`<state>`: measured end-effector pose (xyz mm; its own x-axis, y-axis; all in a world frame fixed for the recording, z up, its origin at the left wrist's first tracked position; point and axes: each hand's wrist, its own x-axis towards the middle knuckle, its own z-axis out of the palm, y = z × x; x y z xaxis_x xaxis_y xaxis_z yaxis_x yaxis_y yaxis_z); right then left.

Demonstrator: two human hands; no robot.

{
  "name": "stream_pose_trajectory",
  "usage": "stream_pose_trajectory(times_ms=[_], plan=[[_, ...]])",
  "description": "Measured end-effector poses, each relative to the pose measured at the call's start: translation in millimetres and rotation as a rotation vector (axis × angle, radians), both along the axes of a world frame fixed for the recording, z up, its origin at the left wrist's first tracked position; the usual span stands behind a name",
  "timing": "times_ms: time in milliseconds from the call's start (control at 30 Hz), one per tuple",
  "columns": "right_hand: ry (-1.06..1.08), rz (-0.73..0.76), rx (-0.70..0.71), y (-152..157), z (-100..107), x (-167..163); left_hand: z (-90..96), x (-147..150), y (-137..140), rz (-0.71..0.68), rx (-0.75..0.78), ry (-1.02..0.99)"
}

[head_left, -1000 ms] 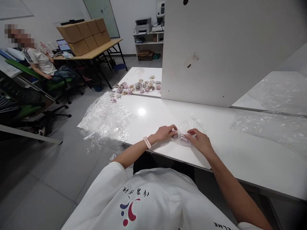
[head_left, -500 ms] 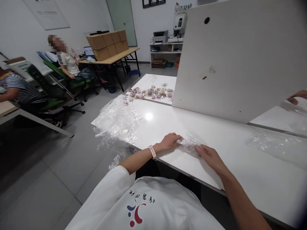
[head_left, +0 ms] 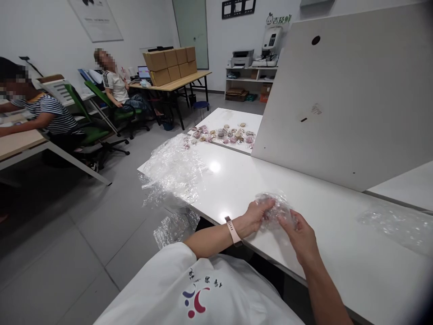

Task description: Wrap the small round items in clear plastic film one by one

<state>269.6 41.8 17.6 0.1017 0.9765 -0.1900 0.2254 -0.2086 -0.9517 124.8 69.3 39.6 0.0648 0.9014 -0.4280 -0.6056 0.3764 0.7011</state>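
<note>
A crumpled piece of clear plastic film (head_left: 278, 205) is held above the white table (head_left: 233, 185), near its front edge. My left hand (head_left: 254, 218) grips it from the left, thumb on top, with a pink band on the wrist. On the other side, my right hand (head_left: 302, 235) pinches the same film between thumb and fingers. Whether anything lies inside the film, I cannot tell. A large heap of clear plastic film (head_left: 172, 164) covers the table's left end and hangs over the edge.
Several small wrapped pieces (head_left: 230, 134) lie beyond the heap. An upright white panel (head_left: 345, 99) stands along the table's back. More clear plastic (head_left: 399, 223) lies at right. Two people sit at the left, near stacked cardboard boxes (head_left: 169, 65).
The film has been lifted and bunched up between my hands, which are now more upright. Another person's hand at the right edge is out of view. My view has shifted left.
</note>
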Motion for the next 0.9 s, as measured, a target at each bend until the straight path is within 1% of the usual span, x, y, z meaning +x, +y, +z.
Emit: stream_pose_trajectory(times_ms=[33,67,100,133,167,233,267,333,367,400,467,500,533,567,600,633,667,700,733,767,833,867,900], plan=[[-0.029,-0.090,0.022,-8,0,-1,3.2,1,-1,0.085,0.062,0.025],[-0.008,-0.169,0.042,-16,1,-2,6.8,2,-4,0.143,0.138,0.069],[0.068,-0.212,0.050,-23,3,-2,10.6,3,-7,0.158,0.225,0.123],[0.188,-0.205,0.043,-30,6,-3,14.6,4,-12,0.123,0.301,0.189],[0.327,-0.161,0.020,-35,10,-3,18.5,5,-17,0.044,0.362,0.265],[0.561,-0.062,-0.044,-45,20,-1,26.3,7,-27,-0.192,0.452,0.438],[0.626,-0.045,-0.069,-49,26,1,30.0,7,-32,-0.321,0.491,0.537],[0.646,-0.036,-0.098,-58,34,7,36.1,8,-37,-0.539,0.575,0.766],[0.618,-0.017,-0.110,-62,36,11,38.2,9,-38,-0.607,0.623,0.897],[0.581,0.015,-0.127,-65,37,16,39.3,12,-38,-0.644,0.673,1.029],[0.513,0.069,-0.179,-65,36,27,37.9,17,-35,-0.656,0.758,1.247],[0.489,0.066,-0.206,-59,34,35,35.6,20,-32,-0.653,0.789,1.304],[0.472,0.030,-0.219,-49,31,44,32.5,21,-27,-0.652,0.810,1.323],[0.451,-0.038,-0.206,-35,29,56,28.8,21,-21,-0.653,0.817,1.315],[0.417,-0.134,-0.152,-16,27,71,24.9,18,-13,-0.648,0.808,1.296],[0.356,-0.252,-0.060,7,26,87,21.2,13,-3,-0.626,0.785,1.279],[0.253,-0.377,0.064,33,27,105,17.9,5,8,-0.587,0.752,1.271],[0.115,-0.514,0.240,61,28,125,15.3,-6,21,-0.529,0.712,1.276],[-0.084,-0.631,0.394,89,31,144,13.3,-20,35,-0.458,0.669,1.290],[-0.339,-0.720,0.518,117,35,163,12.1,-34,49,-0.382,0.625,1.312],[-0.533,-0.782,0.631,169,41,197,11.7,-65,78,-0.230,0.530,1.386],[-0.637,-0.816,0.649,191,43,210,12.1,-80,93,-0.164,0.479,1.438],[-0.711,-0.815,0.603,211,43,221,12.7,-94,108,-0.103,0.429,1.495]])
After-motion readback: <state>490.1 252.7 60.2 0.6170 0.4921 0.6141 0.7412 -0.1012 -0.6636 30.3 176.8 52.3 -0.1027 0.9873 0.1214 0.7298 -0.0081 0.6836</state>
